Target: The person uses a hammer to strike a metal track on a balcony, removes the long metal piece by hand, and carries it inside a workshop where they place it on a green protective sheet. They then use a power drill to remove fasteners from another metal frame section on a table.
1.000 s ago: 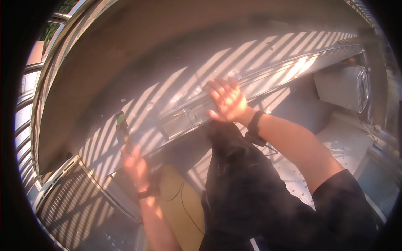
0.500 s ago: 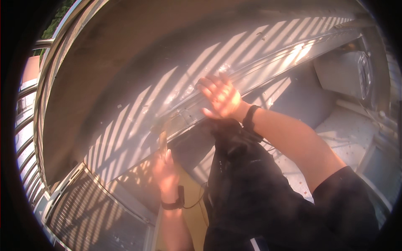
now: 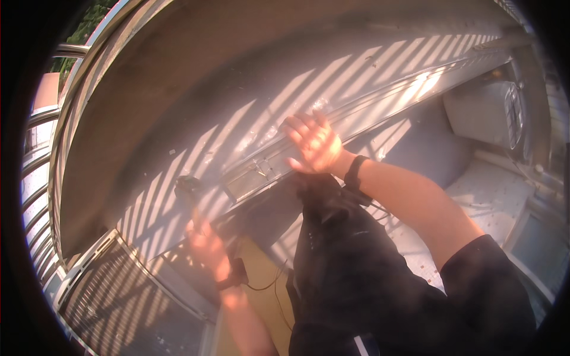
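Note:
My left hand (image 3: 206, 243) is blurred, its fingers closed around a hammer (image 3: 189, 183) with a dark head, itself smeared by motion. The hammer head is over the ledge, left of the near end of a long pale metal rail (image 3: 392, 95). My right hand (image 3: 314, 142) lies on that rail with its fingers spread, holding nothing. Between the two hands, a few thin bright slivers (image 3: 261, 168) show on the rail's near end; what they are I cannot make out. Both wrists wear dark bands.
A wide ledge (image 3: 219, 136) under striped sunlight carries small scraps. At the left rim is a barred railing (image 3: 38, 160). A slatted panel (image 3: 124, 302) sits lower left, with a yellowish board (image 3: 261, 276) beside my left forearm. A pale box (image 3: 484, 107) is at the right.
My left hand has swung left with the hammer, away from the rail's end, which now shows more fully. My right hand stays on the rail.

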